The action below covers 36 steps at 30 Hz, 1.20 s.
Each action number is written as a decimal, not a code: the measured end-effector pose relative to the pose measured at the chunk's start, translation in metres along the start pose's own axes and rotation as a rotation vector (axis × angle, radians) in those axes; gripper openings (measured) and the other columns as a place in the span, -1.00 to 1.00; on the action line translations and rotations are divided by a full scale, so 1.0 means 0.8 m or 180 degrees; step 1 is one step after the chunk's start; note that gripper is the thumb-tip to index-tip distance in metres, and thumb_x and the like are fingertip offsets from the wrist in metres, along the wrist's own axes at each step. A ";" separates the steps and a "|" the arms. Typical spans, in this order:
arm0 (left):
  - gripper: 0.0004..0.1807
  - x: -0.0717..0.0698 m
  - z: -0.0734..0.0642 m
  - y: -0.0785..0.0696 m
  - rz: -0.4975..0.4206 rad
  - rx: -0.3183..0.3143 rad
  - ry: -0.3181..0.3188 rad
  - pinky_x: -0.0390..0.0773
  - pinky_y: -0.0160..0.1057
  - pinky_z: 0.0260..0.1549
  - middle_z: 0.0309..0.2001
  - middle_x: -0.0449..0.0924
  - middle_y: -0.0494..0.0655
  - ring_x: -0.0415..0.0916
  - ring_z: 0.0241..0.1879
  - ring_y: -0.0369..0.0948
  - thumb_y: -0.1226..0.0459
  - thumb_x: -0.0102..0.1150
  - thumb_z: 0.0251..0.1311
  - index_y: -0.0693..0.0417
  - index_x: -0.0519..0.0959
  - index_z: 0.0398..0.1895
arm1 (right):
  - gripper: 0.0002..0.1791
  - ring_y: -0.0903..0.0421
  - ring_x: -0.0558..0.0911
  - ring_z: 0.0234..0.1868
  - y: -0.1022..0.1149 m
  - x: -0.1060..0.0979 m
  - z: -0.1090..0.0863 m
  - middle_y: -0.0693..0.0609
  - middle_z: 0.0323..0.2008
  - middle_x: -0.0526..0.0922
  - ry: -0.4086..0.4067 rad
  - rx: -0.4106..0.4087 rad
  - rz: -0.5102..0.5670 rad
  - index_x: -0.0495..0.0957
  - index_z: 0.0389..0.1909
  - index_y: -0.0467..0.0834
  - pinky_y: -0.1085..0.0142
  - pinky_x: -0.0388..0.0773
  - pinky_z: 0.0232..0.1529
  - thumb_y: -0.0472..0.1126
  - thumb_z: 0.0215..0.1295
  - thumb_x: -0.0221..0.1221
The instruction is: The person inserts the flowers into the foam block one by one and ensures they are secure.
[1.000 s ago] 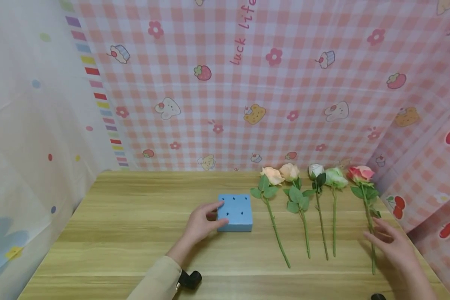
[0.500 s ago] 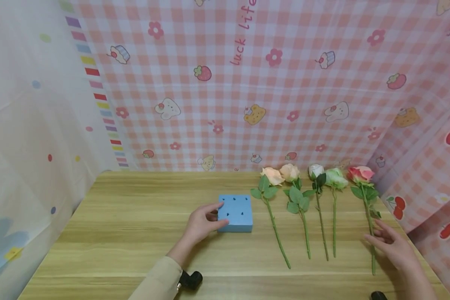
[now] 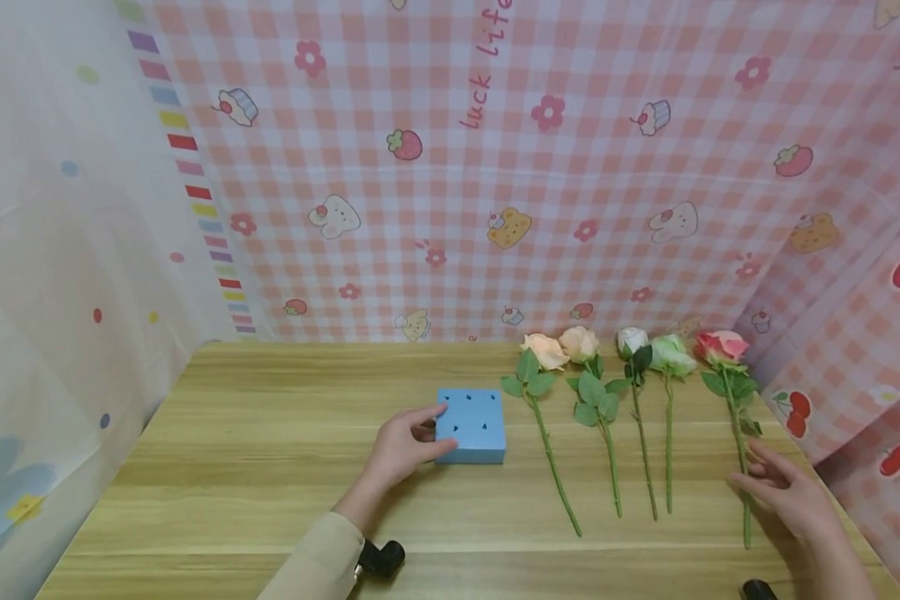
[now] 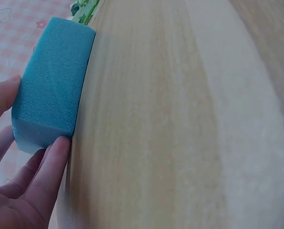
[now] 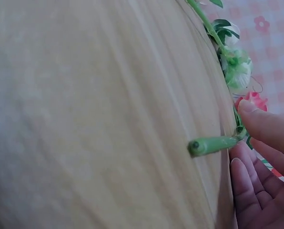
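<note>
A light-blue foam block (image 3: 470,433) with several small dark holes in its top sits mid-table. My left hand (image 3: 403,450) grips its left end; in the left wrist view, fingertips touch the foam block (image 4: 54,78) on opposite sides. At the far right lies a pink-red rose (image 3: 722,348), its stem toward me. My right hand (image 3: 791,492) hovers around the lower stem, thumb crossing over it in the head view. In the right wrist view, the cut green stem (image 5: 211,145) runs between the thumb and the fingers (image 5: 244,167), with a gap left around it.
To the block's right, more roses lie in a row: a peach one (image 3: 545,352), a second peach one (image 3: 579,343), a white one (image 3: 632,342) and a pale green one (image 3: 672,357). A checked cloth (image 3: 450,183) hangs behind the wooden table (image 3: 270,467).
My right thumb and fingers have drawn slightly closer around the rose stem, mostly in the first half second. My left hand and the foam block have stayed in place.
</note>
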<state>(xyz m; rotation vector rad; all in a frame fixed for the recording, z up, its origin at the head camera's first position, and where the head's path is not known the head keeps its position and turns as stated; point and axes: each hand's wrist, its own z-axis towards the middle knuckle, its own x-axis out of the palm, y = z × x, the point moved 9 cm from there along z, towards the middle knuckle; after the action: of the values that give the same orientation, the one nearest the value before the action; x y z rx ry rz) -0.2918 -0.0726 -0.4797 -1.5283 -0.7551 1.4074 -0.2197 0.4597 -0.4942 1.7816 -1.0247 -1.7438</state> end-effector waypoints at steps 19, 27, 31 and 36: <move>-0.36 0.003 -0.001 -0.001 -0.0064 -0.0012 0.0051 0.65 -0.24 -0.20 0.06 0.60 0.07 0.59 -0.08 -0.07 0.12 0.52 0.03 0.00 0.58 0.24 | -0.22 0.53 0.45 -0.39 -0.005 -0.001 0.005 0.15 -0.40 0.68 -0.0006 0.0078 -0.0200 0.22 0.30 -0.58 0.56 0.46 -0.36 -0.11 0.33 0.30; -0.35 0.002 -0.001 0.000 -0.0064 -0.0008 0.0047 0.65 -0.25 -0.22 0.07 0.59 0.07 0.59 -0.08 -0.07 0.11 0.52 0.04 0.00 0.58 0.24 | -0.40 0.51 0.52 -0.37 -0.010 0.002 0.005 0.32 -0.37 0.61 0.0039 0.0197 0.0418 0.40 0.16 -0.61 0.45 0.62 -0.32 -0.23 0.29 0.31; -0.35 0.001 0.000 0.000 -0.0058 -0.0021 0.0041 0.65 -0.24 -0.22 0.07 0.59 0.07 0.59 -0.07 -0.06 0.10 0.52 0.03 -0.02 0.58 0.25 | -0.40 0.48 0.57 -0.38 -0.011 0.003 0.005 0.25 -0.31 0.66 0.0057 0.0312 0.0531 0.47 0.14 -0.56 0.41 0.65 -0.30 -0.16 0.30 0.32; -0.35 0.000 -0.001 0.000 -0.0069 -0.0028 0.0039 0.66 -0.24 -0.23 0.07 0.59 0.07 0.58 -0.06 -0.05 0.09 0.52 0.03 -0.03 0.58 0.25 | -0.73 0.50 0.58 -0.37 -0.012 0.008 0.004 0.43 -0.33 0.58 0.0110 0.0444 0.0833 0.70 -0.03 -0.15 0.39 0.66 -0.27 -0.13 0.32 0.30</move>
<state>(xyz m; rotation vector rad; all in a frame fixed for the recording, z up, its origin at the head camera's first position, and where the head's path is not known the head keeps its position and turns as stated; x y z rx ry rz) -0.2911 -0.0725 -0.4797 -1.5298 -0.7691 1.3791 -0.2216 0.4615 -0.5055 1.6646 -1.3270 -1.5100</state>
